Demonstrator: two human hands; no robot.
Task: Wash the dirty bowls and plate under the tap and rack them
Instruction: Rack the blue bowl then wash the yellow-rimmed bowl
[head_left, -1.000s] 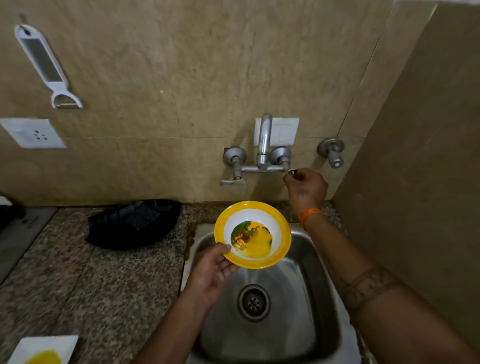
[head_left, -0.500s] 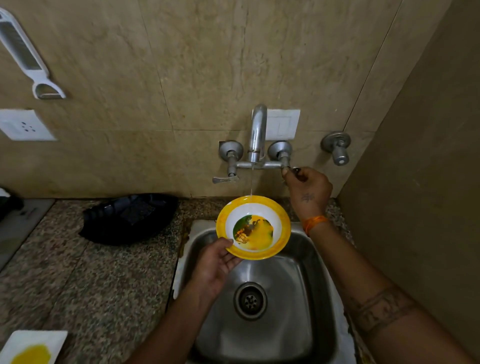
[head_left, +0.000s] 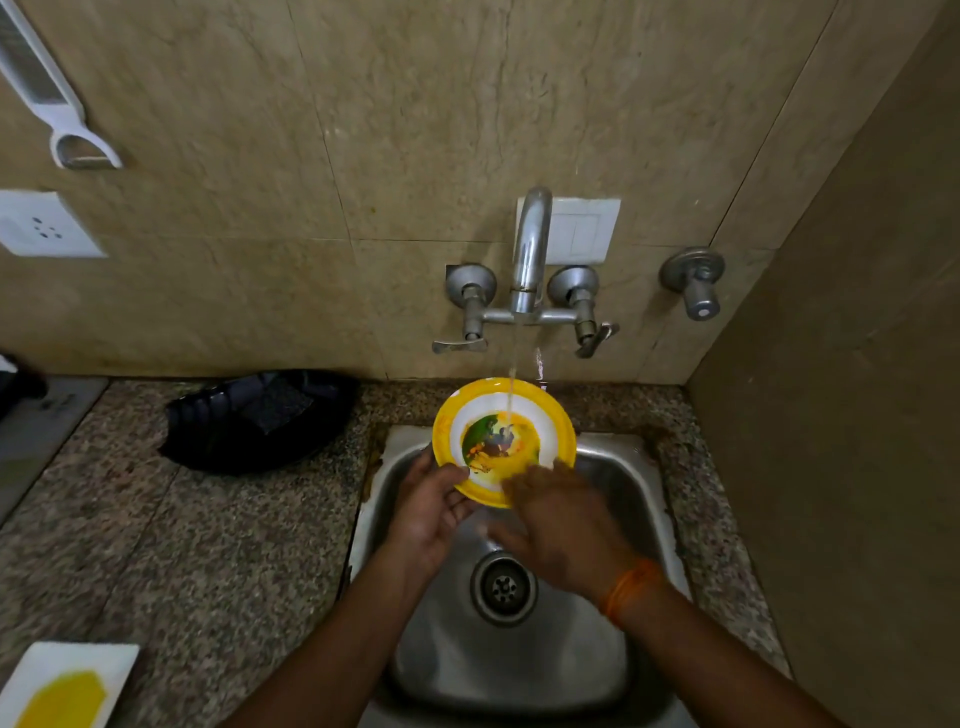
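Rinsing is the step in hand, so keep the bowl where you have it: over the sink, tilted toward you, with the thin stream from the tap landing on the far inner wall just above the green and orange residue. Your left hand grasps the near-left rim, thumb on the inside and fingers underneath, and that grip looks secure; hold it near the edge so the middle of the bowl is free. Your right hand is blurred at the near-right rim, fingers spread and reaching in, and I cannot tell whether it holds anything; it looks released rather than clenched. Bring those fingers down onto the stained centre and rub in small circles while water runs over it, then turn the bowl with your left hand so the stream sweeps the whole wall and the yellow rim. Keep the tilt modest, I'd judge, so the dirty water drains into the sink and not onto the bench. The flow is light, so give the sticky patch time rather than scrubbing hard. A wet bowl will be slippery; keep your thumb pressed down. The plate, smeared yellow, waits on the bench at your near left.
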